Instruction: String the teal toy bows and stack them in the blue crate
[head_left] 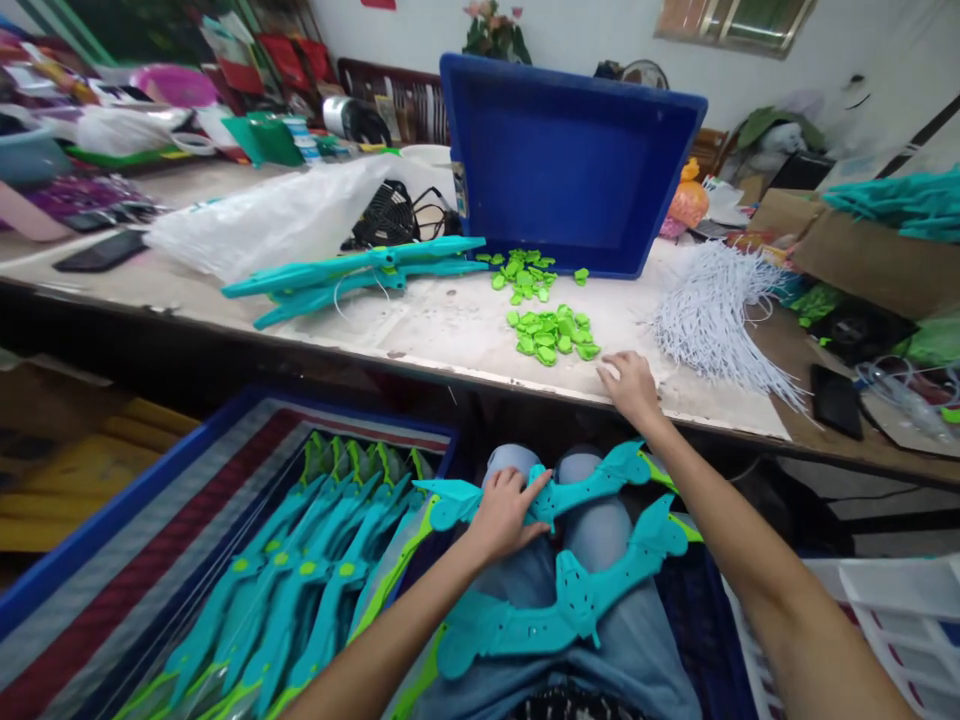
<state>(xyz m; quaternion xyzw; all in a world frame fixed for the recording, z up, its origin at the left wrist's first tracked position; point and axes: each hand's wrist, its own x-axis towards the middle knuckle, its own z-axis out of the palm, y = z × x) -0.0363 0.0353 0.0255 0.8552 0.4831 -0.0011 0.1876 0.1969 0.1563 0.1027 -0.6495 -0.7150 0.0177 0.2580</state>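
My left hand (pixel 507 511) is closed around a teal plastic bow-shaped part (pixel 592 481) lying across my lap. A second teal bow part (pixel 570 598) rests lower on my knees. My right hand (pixel 632 384) reaches onto the table edge, fingers curled down beside a small heap of bright green plastic pieces (pixel 553 334). What its fingertips hold, if anything, does not show. A second scatter of green pieces (pixel 523 273) lies farther back. Several teal bow parts (pixel 352 277) lie on the table to the left.
A blue crate (pixel 570 160) stands tilted on the table's far side. White cords (pixel 712 315) fan out at the right, with a phone (pixel 835 399) beyond. A blue bin (pixel 112 520) on the floor at left holds several finished teal-and-green bows (pixel 300 580). A clear plastic bag (pixel 285 215) lies back left.
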